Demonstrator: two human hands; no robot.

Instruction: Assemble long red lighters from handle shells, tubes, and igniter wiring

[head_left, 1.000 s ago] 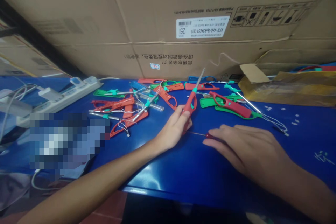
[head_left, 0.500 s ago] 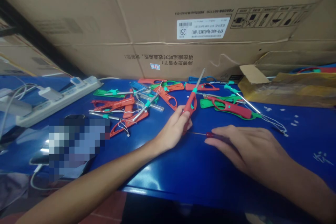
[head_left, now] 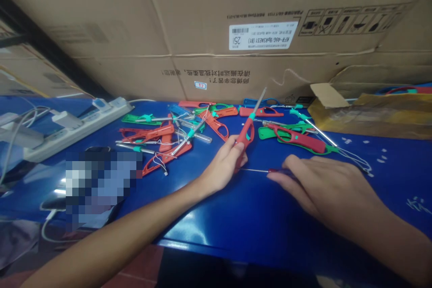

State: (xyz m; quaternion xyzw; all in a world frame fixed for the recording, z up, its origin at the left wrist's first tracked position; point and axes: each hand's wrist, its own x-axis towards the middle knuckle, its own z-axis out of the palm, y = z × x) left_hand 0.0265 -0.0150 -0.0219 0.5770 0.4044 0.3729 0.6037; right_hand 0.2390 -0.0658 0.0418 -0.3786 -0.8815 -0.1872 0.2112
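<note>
My left hand [head_left: 227,160] is closed around the handle of a red long-necked lighter [head_left: 246,133]. The lighter's metal tube points up and away, with a teal collar at its base. My right hand [head_left: 320,184] grips the dark red handle of a screwdriver [head_left: 255,170]. Its thin shaft runs left to the lower end of the lighter, beside my left fingers; the contact point is hidden. To the left lies a pile of lighter parts, among them an orange shell [head_left: 216,125] and a metal tube [head_left: 189,134] with a teal collar. A red shell [head_left: 299,138] lies to the right on green ones.
A large cardboard box [head_left: 202,18] stands behind the blue table [head_left: 216,225]. At the left are a white power strip [head_left: 81,128] and a blurred-out phone-like device [head_left: 101,189]. A taped open carton [head_left: 371,114] sits at the back right, with small white scraps near it.
My right thumb and fingers have shifted slightly on the screwdriver handle, covering more of it. My left hand keeps the lighter in about the same place. The whole view has moved a little.
</note>
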